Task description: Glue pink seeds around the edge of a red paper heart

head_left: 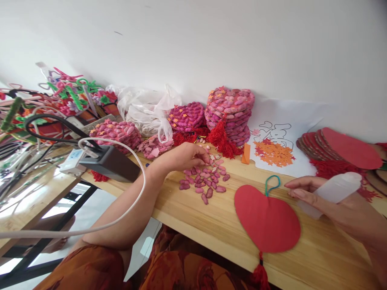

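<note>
My left hand (186, 156) reaches across the wooden table (208, 225) and rests on a loose pile of pink peanut shells (205, 181), fingers curled down into them as if pinching. My right hand (329, 201) is closed around a white plastic squeeze bottle (335, 189), its thumb close to the upper right edge of a red heart-shaped card (267, 219). The card lies flat near the table's front edge, with a teal loop (272, 183) at its top and a red tassel (260, 276) hanging over the edge.
Stacks of shell-covered pink hearts (229, 114) with red tassels line the wall, beside a plastic bag (148, 110). Plain red hearts (341, 149) are stacked at right, orange stars (273, 153) on white paper. A power strip (102, 161) with cables sits left, pipe-cleaner crafts (69, 94) behind.
</note>
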A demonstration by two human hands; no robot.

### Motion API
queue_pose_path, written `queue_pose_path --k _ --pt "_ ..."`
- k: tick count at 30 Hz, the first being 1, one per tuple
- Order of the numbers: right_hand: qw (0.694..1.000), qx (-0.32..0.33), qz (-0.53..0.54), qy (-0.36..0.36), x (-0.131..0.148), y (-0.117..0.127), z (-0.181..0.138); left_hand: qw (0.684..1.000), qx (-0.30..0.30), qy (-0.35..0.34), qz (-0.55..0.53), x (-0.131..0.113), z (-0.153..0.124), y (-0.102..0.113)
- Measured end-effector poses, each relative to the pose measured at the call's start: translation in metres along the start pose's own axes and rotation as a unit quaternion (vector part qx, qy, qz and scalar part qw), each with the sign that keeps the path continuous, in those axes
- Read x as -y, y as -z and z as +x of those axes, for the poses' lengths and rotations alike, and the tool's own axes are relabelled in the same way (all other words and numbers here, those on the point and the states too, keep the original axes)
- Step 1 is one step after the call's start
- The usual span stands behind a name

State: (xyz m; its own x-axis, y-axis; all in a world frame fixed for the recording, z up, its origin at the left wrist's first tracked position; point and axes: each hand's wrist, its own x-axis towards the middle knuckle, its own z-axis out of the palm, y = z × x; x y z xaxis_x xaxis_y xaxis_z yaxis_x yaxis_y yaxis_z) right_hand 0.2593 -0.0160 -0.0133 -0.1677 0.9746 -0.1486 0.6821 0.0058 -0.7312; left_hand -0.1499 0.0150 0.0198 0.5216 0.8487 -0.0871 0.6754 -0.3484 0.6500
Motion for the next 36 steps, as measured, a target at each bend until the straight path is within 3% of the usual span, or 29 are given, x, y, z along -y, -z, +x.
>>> queue_pose_path --k 7,16,21,25,31,36 --pt "1.0 -0.012 -0.006 -0.004 0.008 0.0 0.0 0.999 0.005 0.036 0.026 0.008 0.002 0.003" --pt "1.0 -0.005 -0.02 0.002 0.005 0.002 0.0 0.992 -0.103 0.053 0.056 0.003 -0.001 0.003" --pt "1.0 -0.011 -0.02 -0.005 0.007 0.001 -0.001 0.999 -0.029 0.004 0.027 -0.004 -0.001 0.003" --pt "0.999 0.013 -0.039 -0.009 0.013 0.004 -0.005 0.999 -0.002 -0.002 0.042 -0.004 0.0 0.002" --pt "0.996 0.065 -0.052 0.023 0.015 0.014 -0.011 0.996 0.004 0.002 0.094 0.002 0.0 0.003" --pt "0.994 0.061 -0.077 0.051 0.011 0.021 -0.019 0.994 0.004 -0.004 0.108 0.005 0.0 0.003"
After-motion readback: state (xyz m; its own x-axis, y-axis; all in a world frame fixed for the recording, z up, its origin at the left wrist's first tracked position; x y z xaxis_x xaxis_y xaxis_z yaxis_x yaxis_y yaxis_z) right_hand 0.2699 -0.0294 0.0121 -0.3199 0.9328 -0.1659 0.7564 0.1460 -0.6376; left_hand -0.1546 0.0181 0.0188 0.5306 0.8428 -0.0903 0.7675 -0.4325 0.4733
